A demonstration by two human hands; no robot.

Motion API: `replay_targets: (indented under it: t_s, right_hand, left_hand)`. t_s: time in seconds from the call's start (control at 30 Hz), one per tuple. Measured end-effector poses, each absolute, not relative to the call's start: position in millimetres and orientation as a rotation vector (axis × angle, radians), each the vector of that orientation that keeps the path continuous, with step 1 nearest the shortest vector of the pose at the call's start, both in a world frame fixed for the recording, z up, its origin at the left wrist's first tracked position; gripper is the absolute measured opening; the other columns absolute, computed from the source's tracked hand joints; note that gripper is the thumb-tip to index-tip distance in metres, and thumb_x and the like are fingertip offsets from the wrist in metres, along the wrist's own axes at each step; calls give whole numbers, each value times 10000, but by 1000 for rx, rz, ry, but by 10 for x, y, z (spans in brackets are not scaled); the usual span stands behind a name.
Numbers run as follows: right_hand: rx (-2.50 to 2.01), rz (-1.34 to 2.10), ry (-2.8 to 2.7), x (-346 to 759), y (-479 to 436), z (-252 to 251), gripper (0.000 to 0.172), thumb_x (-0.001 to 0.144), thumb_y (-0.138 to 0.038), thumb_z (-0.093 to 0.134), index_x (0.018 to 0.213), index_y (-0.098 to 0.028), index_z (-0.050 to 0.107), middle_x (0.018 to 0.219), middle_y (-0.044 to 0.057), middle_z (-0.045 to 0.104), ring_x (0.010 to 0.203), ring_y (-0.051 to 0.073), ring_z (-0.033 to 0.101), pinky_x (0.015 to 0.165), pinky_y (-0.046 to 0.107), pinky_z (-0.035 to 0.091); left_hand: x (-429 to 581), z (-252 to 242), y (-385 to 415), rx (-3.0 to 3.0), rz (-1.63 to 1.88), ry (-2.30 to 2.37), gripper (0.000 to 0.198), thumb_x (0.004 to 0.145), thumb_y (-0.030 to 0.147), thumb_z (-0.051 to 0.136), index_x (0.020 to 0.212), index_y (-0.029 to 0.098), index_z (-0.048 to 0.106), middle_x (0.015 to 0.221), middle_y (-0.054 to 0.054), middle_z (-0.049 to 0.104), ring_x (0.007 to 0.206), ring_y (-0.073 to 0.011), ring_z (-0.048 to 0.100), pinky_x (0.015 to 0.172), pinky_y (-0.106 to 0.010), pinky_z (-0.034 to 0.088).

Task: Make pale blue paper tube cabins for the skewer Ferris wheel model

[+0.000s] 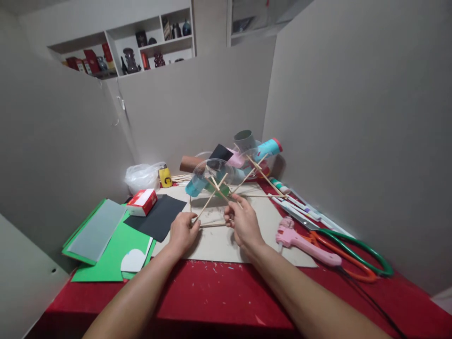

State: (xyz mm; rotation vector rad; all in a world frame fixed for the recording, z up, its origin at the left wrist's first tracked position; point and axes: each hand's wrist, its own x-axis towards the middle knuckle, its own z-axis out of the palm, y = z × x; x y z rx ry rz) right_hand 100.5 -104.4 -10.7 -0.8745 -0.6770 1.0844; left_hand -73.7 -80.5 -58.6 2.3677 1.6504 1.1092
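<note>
My left hand (182, 231) and my right hand (243, 223) both grip a frame of thin wooden sticks (215, 200) above a beige board (226, 242) on the red table (219, 296). The sticks fan upward to a wheel of small coloured cups (233, 162): teal, pink, grey, brown, black and clear ones. My left fingers are closed on the lower left end of the frame. My right fingers pinch the sticks near where they cross.
Green and black paper sheets (116, 235) and a red-and-white box (142, 202) lie at the left. A pink glue gun (303, 242), green- and orange-handled scissors (356, 256) and glue sticks (303, 207) lie at the right. A plastic bag (143, 176) sits behind. Walls close in on both sides.
</note>
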Motion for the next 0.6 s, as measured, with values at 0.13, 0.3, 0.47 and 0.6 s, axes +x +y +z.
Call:
replay_targets:
  t_s: [0.13, 0.3, 0.47, 0.6]
  right_hand:
    - [-875, 1129, -752, 947, -1031, -133, 614, 684, -322, 600, 1252, -157, 436, 531, -89, 559, 396, 90, 455, 329, 144, 307]
    - [-747, 1227, -850, 998, -1055, -44, 795, 742, -341, 606, 1438, -162, 266, 579, -64, 609, 414, 104, 507, 354, 162, 375]
    - [-604, 1350, -932, 1081, -1059, 5, 840, 782, -323, 615, 1490, -194, 182, 641, -32, 655, 435, 111, 555, 367, 168, 403]
    - [-536, 1452, -936, 1092, -1062, 13, 808, 809, -283, 600, 1492, -211, 174, 688, -10, 680, 449, 114, 579, 368, 170, 423]
  left_hand:
    - [-662, -455, -779, 2396, 1121, 1608, 171, 827, 236, 603, 958, 172, 692, 945, -65, 704, 900, -207, 612, 813, -303, 442]
    - [-569, -330, -738, 2326, 1136, 1642, 182, 833, 255, 591, 948, 169, 702, 909, -67, 708, 856, -206, 624, 785, -311, 445]
    - [-536, -462, -703, 2309, 1178, 1580, 177, 839, 238, 572, 947, 165, 691, 911, -63, 706, 853, -194, 614, 774, -295, 435]
    - [-531, -543, -714, 2319, 1129, 1564, 191, 838, 211, 566, 976, 182, 696, 889, -50, 697, 818, -173, 599, 738, -271, 418]
